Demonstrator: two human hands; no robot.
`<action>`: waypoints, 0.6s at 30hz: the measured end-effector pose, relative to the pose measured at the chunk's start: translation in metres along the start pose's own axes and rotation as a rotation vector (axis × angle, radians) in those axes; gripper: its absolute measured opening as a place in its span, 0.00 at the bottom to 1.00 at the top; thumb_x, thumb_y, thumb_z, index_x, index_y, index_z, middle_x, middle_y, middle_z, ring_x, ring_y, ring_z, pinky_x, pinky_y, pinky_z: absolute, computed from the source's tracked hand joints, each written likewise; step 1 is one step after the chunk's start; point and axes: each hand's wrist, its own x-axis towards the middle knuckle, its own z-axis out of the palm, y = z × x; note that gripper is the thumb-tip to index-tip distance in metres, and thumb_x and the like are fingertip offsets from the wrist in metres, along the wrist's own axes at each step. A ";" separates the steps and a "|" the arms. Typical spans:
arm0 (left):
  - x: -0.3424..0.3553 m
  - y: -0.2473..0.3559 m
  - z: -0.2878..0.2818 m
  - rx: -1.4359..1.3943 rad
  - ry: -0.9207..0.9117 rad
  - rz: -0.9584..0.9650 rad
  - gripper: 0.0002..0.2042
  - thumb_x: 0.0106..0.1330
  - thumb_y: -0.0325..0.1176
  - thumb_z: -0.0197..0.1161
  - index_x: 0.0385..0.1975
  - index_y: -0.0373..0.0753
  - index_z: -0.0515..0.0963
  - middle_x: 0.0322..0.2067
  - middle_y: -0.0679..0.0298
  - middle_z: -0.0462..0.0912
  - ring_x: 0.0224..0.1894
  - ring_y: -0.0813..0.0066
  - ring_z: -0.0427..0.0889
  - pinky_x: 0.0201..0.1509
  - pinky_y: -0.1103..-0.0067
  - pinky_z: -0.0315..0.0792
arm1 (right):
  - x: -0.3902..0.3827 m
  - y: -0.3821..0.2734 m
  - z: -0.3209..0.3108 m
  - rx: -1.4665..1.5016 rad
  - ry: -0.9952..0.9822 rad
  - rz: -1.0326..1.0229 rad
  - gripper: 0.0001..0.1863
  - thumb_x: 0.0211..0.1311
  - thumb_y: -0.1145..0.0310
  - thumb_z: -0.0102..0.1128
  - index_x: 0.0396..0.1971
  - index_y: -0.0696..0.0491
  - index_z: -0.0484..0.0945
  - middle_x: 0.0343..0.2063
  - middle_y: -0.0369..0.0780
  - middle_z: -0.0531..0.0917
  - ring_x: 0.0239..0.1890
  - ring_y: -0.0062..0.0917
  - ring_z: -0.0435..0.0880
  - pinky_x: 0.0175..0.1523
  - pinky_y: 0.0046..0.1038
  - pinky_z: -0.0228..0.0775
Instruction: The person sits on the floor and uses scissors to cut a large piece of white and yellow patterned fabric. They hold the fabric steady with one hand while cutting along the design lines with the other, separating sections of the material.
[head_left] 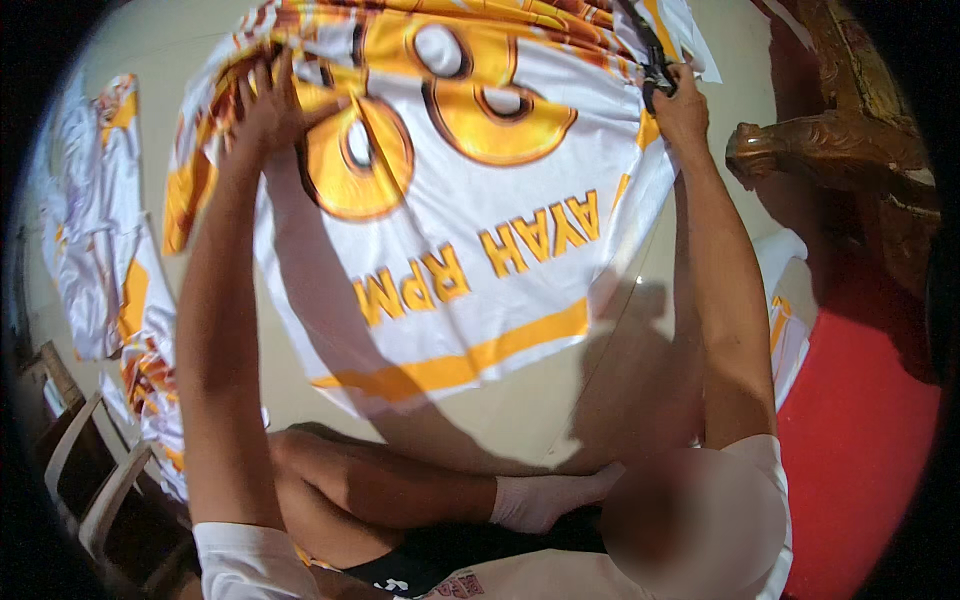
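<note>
Cloth (480, 200): upper centre of frame, rumpled toward the top; smoothing advised. Left hand (268, 112): upper left, fingers spread on it; even tension advisable. Right hand (684, 108): upper right, gripping scissors (655, 74) by the cloth's edge; blades best kept clear of folds.

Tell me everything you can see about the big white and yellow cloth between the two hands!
The white, silky-looking cloth with yellow-orange designs lies spread on the pale, smooth floor. It has big, rounded, dark-outlined figures, smaller upside-down lettering and a yellow band near its closest edge. Its far end is bunched into folds. The bare left hand rests on it, fingers spread. The bare right hand holds a black scissors-like tool at its right edge.
</note>
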 end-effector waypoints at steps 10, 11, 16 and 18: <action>0.090 -0.050 -0.012 0.134 0.312 -0.205 0.46 0.57 0.70 0.63 0.72 0.53 0.58 0.72 0.55 0.61 0.73 0.53 0.60 0.69 0.42 0.55 | -0.167 0.024 -0.069 0.200 0.080 0.288 0.17 0.50 0.75 0.66 0.42 0.57 0.76 0.35 0.45 0.87 0.39 0.30 0.85 0.49 0.28 0.73; 0.081 -0.059 -0.013 0.203 0.317 -0.252 0.45 0.58 0.70 0.61 0.72 0.54 0.59 0.73 0.55 0.60 0.74 0.54 0.59 0.69 0.39 0.53 | -0.179 0.020 -0.074 0.185 0.047 0.319 0.14 0.51 0.82 0.60 0.40 0.59 0.73 0.35 0.38 0.83 0.38 0.18 0.79 0.46 0.21 0.71; -0.105 -0.081 -0.035 -0.052 0.081 0.272 0.37 0.60 0.40 0.69 0.69 0.40 0.63 0.67 0.44 0.65 0.68 0.43 0.66 0.71 0.57 0.62 | -0.185 0.012 -0.085 0.184 0.208 0.242 0.18 0.50 0.77 0.66 0.43 0.58 0.75 0.37 0.48 0.87 0.42 0.40 0.87 0.51 0.33 0.75; -0.189 -0.072 -0.076 -0.152 -0.135 0.380 0.35 0.60 0.44 0.69 0.67 0.41 0.67 0.68 0.47 0.65 0.69 0.45 0.64 0.73 0.58 0.60 | -0.193 0.011 -0.100 0.214 0.308 0.260 0.19 0.50 0.77 0.65 0.45 0.58 0.75 0.38 0.49 0.87 0.43 0.41 0.87 0.52 0.34 0.74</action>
